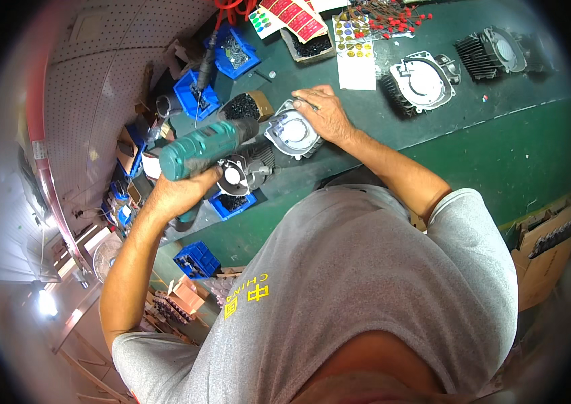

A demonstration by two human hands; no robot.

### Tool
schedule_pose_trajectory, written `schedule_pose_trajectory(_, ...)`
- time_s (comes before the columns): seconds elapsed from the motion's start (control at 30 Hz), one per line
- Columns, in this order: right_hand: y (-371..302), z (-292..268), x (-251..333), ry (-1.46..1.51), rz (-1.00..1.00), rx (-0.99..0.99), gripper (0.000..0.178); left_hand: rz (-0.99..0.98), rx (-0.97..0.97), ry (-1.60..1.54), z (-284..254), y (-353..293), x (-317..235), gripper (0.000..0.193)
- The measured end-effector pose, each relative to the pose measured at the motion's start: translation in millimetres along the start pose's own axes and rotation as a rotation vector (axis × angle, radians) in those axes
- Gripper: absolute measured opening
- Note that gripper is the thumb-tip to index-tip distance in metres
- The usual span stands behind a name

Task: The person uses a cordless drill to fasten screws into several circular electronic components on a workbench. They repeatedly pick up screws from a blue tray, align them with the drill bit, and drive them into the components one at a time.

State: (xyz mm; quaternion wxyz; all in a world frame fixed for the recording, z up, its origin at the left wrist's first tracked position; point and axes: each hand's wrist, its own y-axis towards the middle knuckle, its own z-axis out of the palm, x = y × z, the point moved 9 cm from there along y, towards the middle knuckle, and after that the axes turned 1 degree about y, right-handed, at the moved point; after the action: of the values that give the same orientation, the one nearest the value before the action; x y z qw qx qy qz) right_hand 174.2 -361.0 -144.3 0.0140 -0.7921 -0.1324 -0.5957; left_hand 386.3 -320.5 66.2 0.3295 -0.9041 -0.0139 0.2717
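My left hand (181, 193) is closed around the grip of a teal cordless drill (201, 149). The drill lies level, its dark chuck pointing right, close to the rim of a cast metal motor housing (292, 133) with a pale round centre. On the far right of that housing, my right hand (328, 116) has its fingers curled over the edge; a small thin piece shows near the fingertips, too small to name. A second metal housing (233, 174) stands just below the drill. Whether the drill's tip touches a screw cannot be made out.
Two finned housings (421, 86) (501, 52) sit at the right on the green bench (393, 131). Blue bins (194, 97), a carton of black screws (242, 106) and a hanging screwdriver (206, 64) are at the left. Sticker sheets (355, 57) and red-tipped pieces (393, 23) lie behind.
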Motion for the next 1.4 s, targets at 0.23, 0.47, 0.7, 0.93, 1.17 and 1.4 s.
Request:
schedule_pose_trajectory(0.23,1,-3,0,0.012,-0.026,-0.006,0.032,0.035,0.026,0.025,1,1,-7,0.034)
schedule_pose_trajectory(0.47,3,2,-1,-0.016,-0.051,0.025,0.032,0.028,0.007,0.045,-2,2,-11,0.031)
schedule_pose_trajectory(0.7,6,6,0,-0.011,-0.064,0.049,0.032,-0.072,0.01,0.05,-2,-1,-2,0.022)
schedule_pose_trajectory(0.93,9,9,7,-0.021,-0.048,0.025,0.035,-0.139,-0.014,-0.064,-1,-5,30,0.017)
schedule_pose_trajectory(1.17,16,30,1,-0.045,0.081,0.025,0.04,-0.349,-0.014,-0.224,-4,-5,70,0.015)
schedule_pose_trajectory(1.4,41,51,-2,-0.128,0.123,0.013,0.038,-0.479,-0.091,-0.202,-23,-3,120,0.027)
